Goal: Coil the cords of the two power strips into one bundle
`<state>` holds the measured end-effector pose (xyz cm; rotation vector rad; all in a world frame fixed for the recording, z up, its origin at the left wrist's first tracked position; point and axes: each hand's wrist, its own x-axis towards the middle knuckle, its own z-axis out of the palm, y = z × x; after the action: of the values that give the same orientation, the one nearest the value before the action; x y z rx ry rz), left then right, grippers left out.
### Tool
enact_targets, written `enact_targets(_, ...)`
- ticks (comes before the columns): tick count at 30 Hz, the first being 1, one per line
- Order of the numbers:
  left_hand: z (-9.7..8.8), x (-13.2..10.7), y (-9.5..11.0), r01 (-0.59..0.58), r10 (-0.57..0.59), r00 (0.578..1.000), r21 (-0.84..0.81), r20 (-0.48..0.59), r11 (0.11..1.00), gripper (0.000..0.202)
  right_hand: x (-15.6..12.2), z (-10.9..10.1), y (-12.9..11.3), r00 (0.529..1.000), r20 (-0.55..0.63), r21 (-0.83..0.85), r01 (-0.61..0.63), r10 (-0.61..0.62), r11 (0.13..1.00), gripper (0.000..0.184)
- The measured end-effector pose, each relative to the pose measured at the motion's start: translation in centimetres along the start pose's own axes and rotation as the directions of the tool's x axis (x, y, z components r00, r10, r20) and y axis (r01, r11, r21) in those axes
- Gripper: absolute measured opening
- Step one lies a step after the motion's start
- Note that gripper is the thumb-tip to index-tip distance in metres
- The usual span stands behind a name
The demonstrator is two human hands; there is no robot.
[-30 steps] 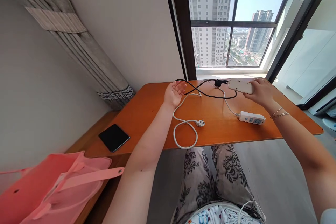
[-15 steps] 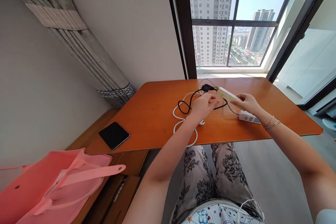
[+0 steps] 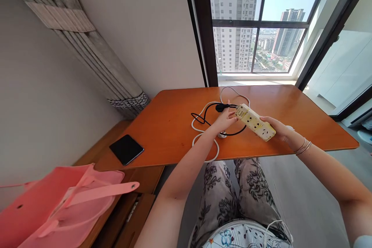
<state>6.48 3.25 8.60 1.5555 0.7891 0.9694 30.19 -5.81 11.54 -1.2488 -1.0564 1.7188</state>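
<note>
My right hand (image 3: 277,127) is closed around the right end of a cream power strip (image 3: 255,122), held tilted above the table with its socket face turned toward me. My left hand (image 3: 226,119) is at the strip's other end, its fingers closed about a black plug (image 3: 221,107) on the black cord (image 3: 232,134). The cord loops across the tabletop below the strip. A white cable (image 3: 217,151) lies in curves beside my left forearm, with a white plug (image 3: 222,135) near my wrist. Behind my right hand, a second, white power strip is mostly hidden.
The orange-brown table (image 3: 168,124) stands before a window (image 3: 258,27). A black tablet (image 3: 126,150) lies near its left front corner. At lower left is a pink bag (image 3: 72,205) with straps. A gathered grey curtain (image 3: 101,62) hangs at left.
My right hand has lowered and rolled the cream power strip, bringing its sockets into view. The black plug has shifted left and down, and my left fingers have closed around it.
</note>
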Motion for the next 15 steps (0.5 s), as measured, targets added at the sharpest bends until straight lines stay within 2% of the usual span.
enact_targets(2,-0.2,-0.1,0.2,0.002,0.009,0.998,-0.164,0.063,0.986,0.080,-0.2,0.3,0.5,1.000,0.016,0.054,-0.008,0.007,0.998,0.039)
enact_targets(5,0.0,-0.4,0.9,0.036,0.008,0.992,-0.353,0.123,0.935,0.062,-0.4,0.8,0.9,0.998,0.070,0.131,-0.007,-0.002,0.991,0.039)
enact_targets(8,0.5,-0.4,1.2,0.055,-0.030,0.997,-0.411,0.066,0.910,0.040,-0.7,1.5,1.2,0.991,0.132,0.188,-0.027,0.002,0.982,0.040)
enact_targets(10,0.9,-0.2,0.8,0.065,-0.073,0.997,-0.375,-0.007,0.925,0.031,-1.0,2.0,1.4,0.987,0.158,0.211,-0.034,0.000,0.977,0.041)
enact_targets(12,1.2,0.2,0.2,0.087,-0.108,0.992,-0.256,-0.068,0.963,0.025,-1.4,2.5,1.5,0.985,0.174,0.207,-0.017,-0.019,0.978,0.043)
enact_targets(14,1.3,0.4,-0.3,0.090,-0.090,0.991,-0.008,-0.097,0.996,0.021,-1.8,3.0,1.5,0.983,0.173,0.191,0.026,-0.060,0.981,0.047)
enact_targets(15,1.2,0.4,-0.5,0.070,-0.055,0.994,0.155,-0.097,0.985,0.020,-2.0,3.2,1.4,0.983,0.162,0.188,0.057,-0.089,0.981,0.049)
